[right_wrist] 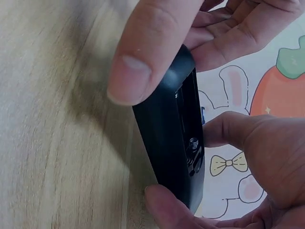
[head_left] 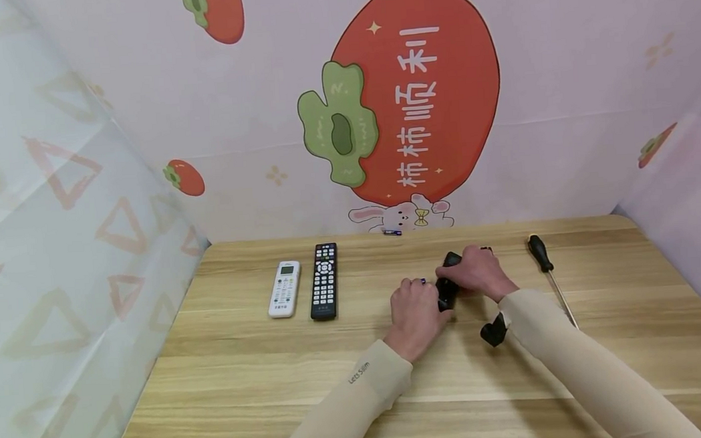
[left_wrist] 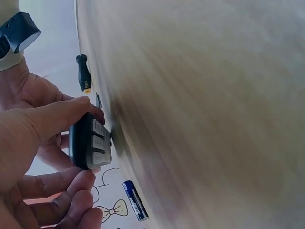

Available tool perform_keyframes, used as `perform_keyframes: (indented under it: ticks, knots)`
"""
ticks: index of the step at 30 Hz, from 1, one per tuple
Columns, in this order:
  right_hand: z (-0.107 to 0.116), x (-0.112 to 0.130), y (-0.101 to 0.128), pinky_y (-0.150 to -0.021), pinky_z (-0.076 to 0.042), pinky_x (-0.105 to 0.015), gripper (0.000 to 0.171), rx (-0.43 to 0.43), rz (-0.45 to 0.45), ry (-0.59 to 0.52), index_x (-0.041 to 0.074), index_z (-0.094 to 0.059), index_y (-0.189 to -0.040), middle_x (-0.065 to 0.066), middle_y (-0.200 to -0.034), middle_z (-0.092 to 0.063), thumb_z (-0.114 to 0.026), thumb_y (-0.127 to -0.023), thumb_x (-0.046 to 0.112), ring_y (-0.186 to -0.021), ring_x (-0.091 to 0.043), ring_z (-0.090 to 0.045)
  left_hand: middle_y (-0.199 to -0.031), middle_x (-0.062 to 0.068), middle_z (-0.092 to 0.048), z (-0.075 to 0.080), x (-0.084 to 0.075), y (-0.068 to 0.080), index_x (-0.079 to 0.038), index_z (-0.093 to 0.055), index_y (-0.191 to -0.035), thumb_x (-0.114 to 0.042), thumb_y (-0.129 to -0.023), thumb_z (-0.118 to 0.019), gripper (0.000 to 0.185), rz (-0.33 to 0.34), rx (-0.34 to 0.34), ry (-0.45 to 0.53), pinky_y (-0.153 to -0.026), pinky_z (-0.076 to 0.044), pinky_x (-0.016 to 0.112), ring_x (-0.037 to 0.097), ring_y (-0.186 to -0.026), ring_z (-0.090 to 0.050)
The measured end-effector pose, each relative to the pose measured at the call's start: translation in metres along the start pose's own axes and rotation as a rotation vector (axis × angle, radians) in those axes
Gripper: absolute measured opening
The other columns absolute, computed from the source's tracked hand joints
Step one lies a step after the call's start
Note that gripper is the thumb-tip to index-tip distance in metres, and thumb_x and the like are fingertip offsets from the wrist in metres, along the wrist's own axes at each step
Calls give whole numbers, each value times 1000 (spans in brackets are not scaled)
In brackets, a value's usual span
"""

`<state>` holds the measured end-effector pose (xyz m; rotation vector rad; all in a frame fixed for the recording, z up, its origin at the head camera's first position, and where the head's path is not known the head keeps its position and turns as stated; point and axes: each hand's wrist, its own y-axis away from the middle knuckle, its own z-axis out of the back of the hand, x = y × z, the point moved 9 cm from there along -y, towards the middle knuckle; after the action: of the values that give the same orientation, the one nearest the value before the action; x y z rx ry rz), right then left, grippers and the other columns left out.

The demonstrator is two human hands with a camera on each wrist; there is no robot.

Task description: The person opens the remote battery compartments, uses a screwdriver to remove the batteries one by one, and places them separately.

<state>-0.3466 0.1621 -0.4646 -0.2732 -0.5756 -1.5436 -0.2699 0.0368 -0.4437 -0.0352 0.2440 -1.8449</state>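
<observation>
A black remote control [head_left: 447, 292] is between my two hands over the table. My left hand [head_left: 415, 314] holds its near end, with the thumb [left_wrist: 62, 114] on one side and curled fingers on the other. At the far end my right hand [head_left: 479, 271] grips the remote control [right_wrist: 159, 138] by its edges. The back faces the right wrist camera, showing an uncovered battery compartment with a coil spring [right_wrist: 193, 144] inside. Light buttons [left_wrist: 100, 140] show in the left wrist view. Fingers hide much of the remote from above.
A blue battery [head_left: 392, 232] lies at the table's back edge. On the left lie a white remote [head_left: 284, 290] and a longer black remote [head_left: 324, 281]. To the right is a screwdriver [head_left: 541, 254] with a black handle. A patterned sheet stands behind the table [head_left: 246, 386].
</observation>
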Motion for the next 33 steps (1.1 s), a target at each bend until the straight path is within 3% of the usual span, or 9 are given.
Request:
perform_keyframes:
  ticks: [4, 9, 15, 20, 26, 29, 33]
  knots:
    - [2, 2, -1, -52, -42, -30, 44, 12, 21, -10, 4, -60, -78, -9, -71, -56, -70, -85, 46, -62, -25, -55, -90, 3, -70, 1, 3, 1, -12, -76, -92, -66, -75, -80, 57, 4, -6, 28, -69, -55, 32, 19, -87, -63]
    - [9, 2, -3, -52, -44, -30, 44, 41, 23, 29, 1, -62, -82, -11, -71, -59, -71, -85, 44, -60, -23, -57, -87, 2, -68, 3, 15, -1, -15, -70, -76, -64, -76, -81, 50, 32, 37, 68, -70, -55, 34, 20, -85, -63]
    - [21, 0, -6, -63, -52, -38, 60, 23, 52, 138, -11, -56, -108, -21, -90, -62, -73, -85, 42, -75, -31, -61, -91, 5, -69, 10, 38, -4, -11, -77, -92, -48, -86, -80, 38, 62, 45, 106, -74, -56, 39, 23, -87, -64]
    - [23, -4, -9, -68, -53, -42, 61, 12, 61, 177, -13, -55, -110, -23, -92, -62, -74, -85, 38, -78, -34, -61, -88, 5, -69, 19, 62, -6, -9, -75, -88, -38, -88, -80, 29, 107, -6, 160, -68, -55, 41, 23, -82, -64]
    - [22, -9, -12, -70, -53, -43, 59, 6, 53, 182, -13, -54, -111, -25, -94, -62, -76, -85, 36, -80, -34, -61, -84, 5, -69, 30, 97, -8, -7, -76, -86, -32, -87, -81, 26, 174, -60, 220, -54, -49, 34, 20, -71, -62]
    - [23, -8, -13, -71, -53, -45, 60, 0, 60, 183, -14, -54, -111, -26, -94, -62, -76, -84, 35, -81, -35, -61, -72, 3, -63, 35, 115, -9, -8, -69, -71, -32, -86, -82, 31, 208, -85, 217, -47, -43, 31, 18, -63, -57]
    - [23, -10, -15, -70, -52, -45, 59, -6, 67, 184, -14, -54, -110, -25, -92, -63, -76, -84, 34, -80, -35, -61, -72, 7, -59, 37, 140, -9, -11, -54, -62, -33, -87, -81, 43, 269, -81, 190, -55, -49, 37, 26, -72, -58]
